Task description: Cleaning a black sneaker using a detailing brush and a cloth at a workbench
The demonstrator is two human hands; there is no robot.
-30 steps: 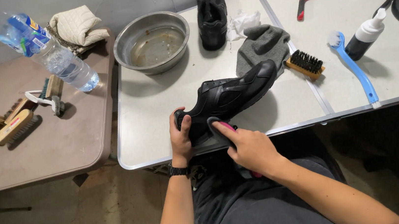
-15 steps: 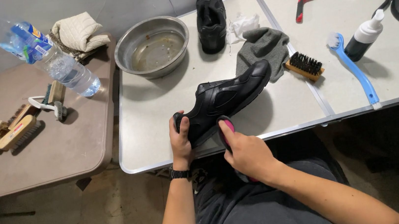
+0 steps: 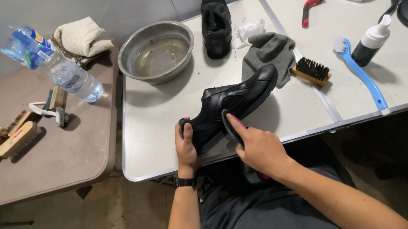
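A black leather shoe (image 3: 233, 104) is tilted over the front edge of the white table (image 3: 155, 134), toe pointing away toward the right. My left hand (image 3: 186, 149) grips its heel from below. My right hand (image 3: 260, 146) holds a dark applicator brush with a pink handle (image 3: 232, 125) pressed against the shoe's near side. A second black shoe (image 3: 216, 23) stands at the back of the table.
A steel bowl (image 3: 157, 53) with murky water, a grey cloth (image 3: 268, 54), a wooden brush (image 3: 311, 71), a blue long-handled brush (image 3: 361, 72), a red brush (image 3: 309, 5) and a squeeze bottle (image 3: 371, 46) lie on the white table. The brown side table (image 3: 42, 162) holds a water bottle (image 3: 38, 56) and brushes (image 3: 14, 137).
The shoe has been lifted slightly and turned, and my right hand with the brush has shifted a little along its side. My left hand keeps its grip on the heel.
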